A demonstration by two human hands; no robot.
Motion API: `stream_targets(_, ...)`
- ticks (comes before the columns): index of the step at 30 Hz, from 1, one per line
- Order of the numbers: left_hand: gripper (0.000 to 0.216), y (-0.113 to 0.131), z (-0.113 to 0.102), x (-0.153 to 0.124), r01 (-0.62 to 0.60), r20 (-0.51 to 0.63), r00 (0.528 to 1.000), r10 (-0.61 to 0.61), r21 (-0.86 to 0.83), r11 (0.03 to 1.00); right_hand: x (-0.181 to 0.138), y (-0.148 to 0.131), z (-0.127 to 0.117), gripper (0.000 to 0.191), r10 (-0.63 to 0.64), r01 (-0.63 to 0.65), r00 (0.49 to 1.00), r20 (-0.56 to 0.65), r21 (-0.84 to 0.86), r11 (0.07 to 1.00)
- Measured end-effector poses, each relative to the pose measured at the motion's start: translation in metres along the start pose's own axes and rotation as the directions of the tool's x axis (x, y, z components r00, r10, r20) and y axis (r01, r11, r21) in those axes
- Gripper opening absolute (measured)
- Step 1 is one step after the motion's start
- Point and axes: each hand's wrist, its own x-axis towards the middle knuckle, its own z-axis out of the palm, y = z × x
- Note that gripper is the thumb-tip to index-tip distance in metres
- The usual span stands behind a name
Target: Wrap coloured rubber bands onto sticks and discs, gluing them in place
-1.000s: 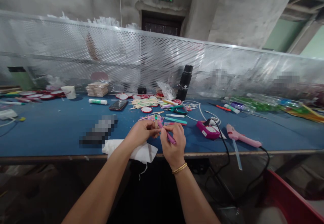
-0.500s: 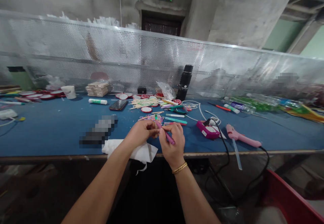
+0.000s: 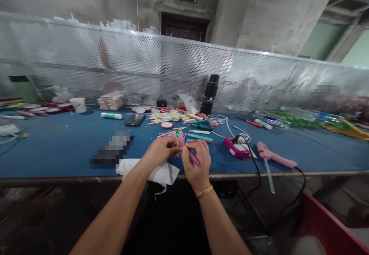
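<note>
Close together over the front of the blue table (image 3: pixel 72 147), my two hands meet. My right hand (image 3: pixel 200 163), with a gold bracelet at the wrist, grips a purple pen (image 3: pixel 194 158) that slants up to the left. The fingers of my left hand (image 3: pixel 160 151) are pinched beside the pen's upper end; what they hold is hidden. Just beyond the fingertips lies a pile of small colourful bands (image 3: pixel 181 134). A white tissue (image 3: pixel 167 173) lies under my left forearm at the table edge. Behind my right hand rest several pens and markers (image 3: pixel 200 136).
To the right are a magenta power block (image 3: pixel 236 148) and a pink glue gun (image 3: pixel 276 158), whose cord hangs over the edge. Wooden sticks (image 3: pixel 164 116), a phone (image 3: pixel 135 120) and a black bottle (image 3: pixel 210 93) stand or lie farther back. A perforated metal screen (image 3: pixel 129 63) closes the back.
</note>
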Motion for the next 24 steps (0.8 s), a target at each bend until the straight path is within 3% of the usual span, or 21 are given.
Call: stream_targets(24, 0.035, -0.0014, -0.0003, 0.0000, -0.008, -0.013, 1.000, 0.008, 0.012, 1.000, -0.0017, 0.0019, 0.0004, 0.006, 0.026, -0.027, 1.000, -0.015, -0.037, 0.999)
